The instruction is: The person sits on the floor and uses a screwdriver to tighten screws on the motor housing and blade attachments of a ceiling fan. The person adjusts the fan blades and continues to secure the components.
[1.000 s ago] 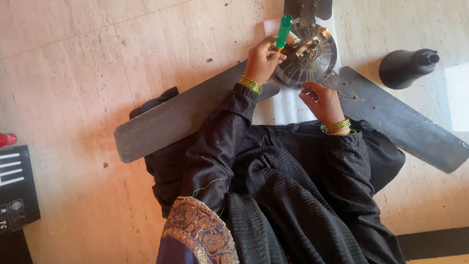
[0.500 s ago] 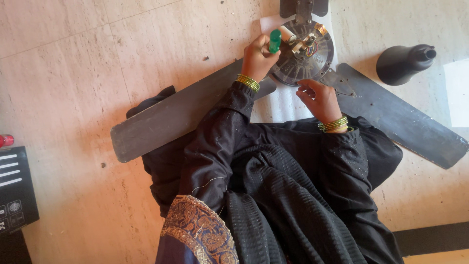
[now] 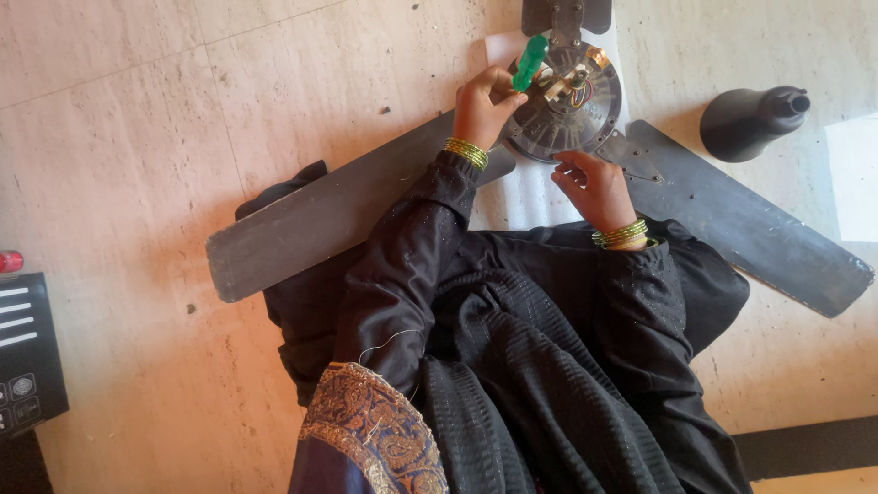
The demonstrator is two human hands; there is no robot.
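Observation:
A dark ceiling fan lies on the stone floor, its round open motor hub [image 3: 567, 101] showing copper windings. My left hand [image 3: 485, 105] grips a green-handled screwdriver [image 3: 530, 62], whose tip points into the hub's centre. My right hand [image 3: 594, 183] rests on the near rim of the hub, fingers curled against it. One long dark blade [image 3: 320, 215] runs out to the left under my left arm; another blade [image 3: 750, 220] stretches to the right. Both wrists carry green and gold bangles.
A dark bell-shaped fan canopy [image 3: 750, 121] lies on its side at the right. A white sheet [image 3: 530, 187] lies under the hub. A black box [image 3: 27, 357] sits at the left edge, a red object [image 3: 9, 262] above it. My black clothes fill the foreground.
The green screwdriver has tilted and shifted a little over the hub, first lower and then back up. My right hand stays on the hub's rim.

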